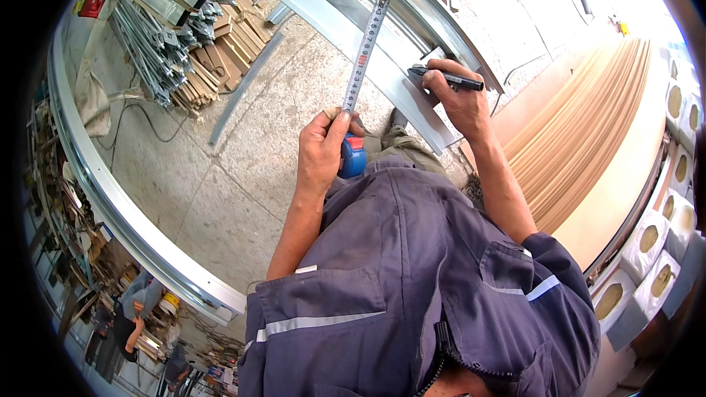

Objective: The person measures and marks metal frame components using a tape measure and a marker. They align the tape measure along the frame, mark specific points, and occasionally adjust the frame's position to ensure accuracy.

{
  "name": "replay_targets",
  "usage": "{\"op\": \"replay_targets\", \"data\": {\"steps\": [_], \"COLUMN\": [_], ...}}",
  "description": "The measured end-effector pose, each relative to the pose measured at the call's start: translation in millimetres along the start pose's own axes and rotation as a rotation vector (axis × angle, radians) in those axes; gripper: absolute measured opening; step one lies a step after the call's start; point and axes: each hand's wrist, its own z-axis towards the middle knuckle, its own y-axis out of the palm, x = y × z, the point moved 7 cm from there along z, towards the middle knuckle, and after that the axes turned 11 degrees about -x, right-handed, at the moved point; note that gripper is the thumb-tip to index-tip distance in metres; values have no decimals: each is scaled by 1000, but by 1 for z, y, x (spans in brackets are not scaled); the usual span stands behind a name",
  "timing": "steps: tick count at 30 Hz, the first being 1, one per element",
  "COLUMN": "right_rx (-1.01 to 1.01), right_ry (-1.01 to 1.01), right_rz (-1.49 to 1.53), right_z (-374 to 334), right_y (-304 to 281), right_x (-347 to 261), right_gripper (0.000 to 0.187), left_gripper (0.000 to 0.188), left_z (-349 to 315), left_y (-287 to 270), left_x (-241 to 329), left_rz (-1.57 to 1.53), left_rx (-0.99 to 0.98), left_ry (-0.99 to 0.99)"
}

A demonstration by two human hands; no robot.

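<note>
My left hand (pixel 318 153) is closed around a tape measure with a blue case (pixel 354 162) and a red button. Its blade (pixel 360 66) is drawn out, and the hooked end rests by the far side of a long grey metal profile (pixel 346 33). My left fingers pinch the blade close to the case. In my right hand (pixel 465 106) is a black marker (pixel 465 83), gripped between thumb and fingers. The marker's tip points left, just over the near end of the same profile; I cannot tell whether it touches the metal.
Bundled metal strips (pixel 147 51) and cut wood pieces (pixel 228 48) lie at the far left. A long metal rail (pixel 136 228) curves along the left. Stacked brown boards (pixel 588 125) and white wrapped packs (pixel 647 239) stand at right. Another person (pixel 131 323) is at lower left.
</note>
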Motion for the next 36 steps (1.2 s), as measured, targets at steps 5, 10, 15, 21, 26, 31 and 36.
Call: {"op": "replay_targets", "data": {"steps": [5,10,15,21,26,31,36], "right_rx": [37,56,53,42,85,110,127], "right_ry": [-63,-78,-124,-47,-56,-70,-2], "right_rz": [-54,-65,-127,-10,-1,-27,24], "right_z": [2,2,4,2,0,1,1], "right_y": [1,1,4,3,3,4,2], "right_x": [2,2,-2,8,3,1,3], "right_gripper": [27,28,28,26,27,28,29], "left_gripper": [24,24,24,25,25,25,24], "left_z": [2,2,4,5,6,9,10], "left_y": [1,2,-1,-2,-2,-4,-4], "left_x": [-1,0,-2,1,6,5,7], "left_rz": [9,18,32,32,56,62,59], "left_rx": [-14,-19,-31,-34,-42,-51,-49], "left_ry": [-9,-12,-24,-30,-34,-20,-20]}}
